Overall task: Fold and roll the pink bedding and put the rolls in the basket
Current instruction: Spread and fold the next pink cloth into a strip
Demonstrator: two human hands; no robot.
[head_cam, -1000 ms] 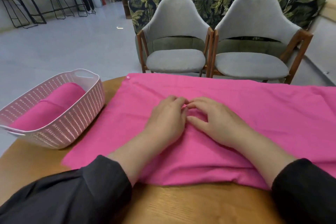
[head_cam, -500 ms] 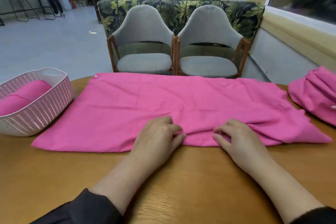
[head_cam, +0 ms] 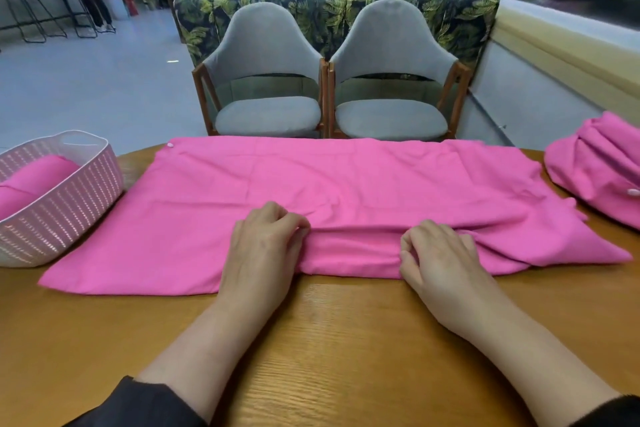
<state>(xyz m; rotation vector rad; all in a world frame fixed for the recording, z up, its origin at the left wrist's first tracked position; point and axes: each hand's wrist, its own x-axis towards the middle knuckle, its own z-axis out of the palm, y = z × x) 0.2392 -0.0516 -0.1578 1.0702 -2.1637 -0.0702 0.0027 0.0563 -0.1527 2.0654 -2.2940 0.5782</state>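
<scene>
A pink bedding sheet (head_cam: 346,184) lies spread flat across the wooden table (head_cam: 329,340). Its near edge is bunched into a low ridge between my hands. My left hand (head_cam: 266,246) grips that near edge with curled fingers. My right hand (head_cam: 440,256) grips the same edge further right, fingers curled into the fabric. A white perforated basket (head_cam: 69,204) stands at the left of the table with one pink roll (head_cam: 31,180) inside. Another pink bundle (head_cam: 599,166) lies unfolded at the far right.
Two grey chairs (head_cam: 270,80) stand close behind the table's far edge, with a leaf-patterned sofa back behind them. A person sits beyond the sofa, back turned. A wall and window sill run along the right.
My hands slid from the sheet's middle to its near edge, and their fingers have curled into the fabric, raising a ridge. The view pulled back and shifted right.
</scene>
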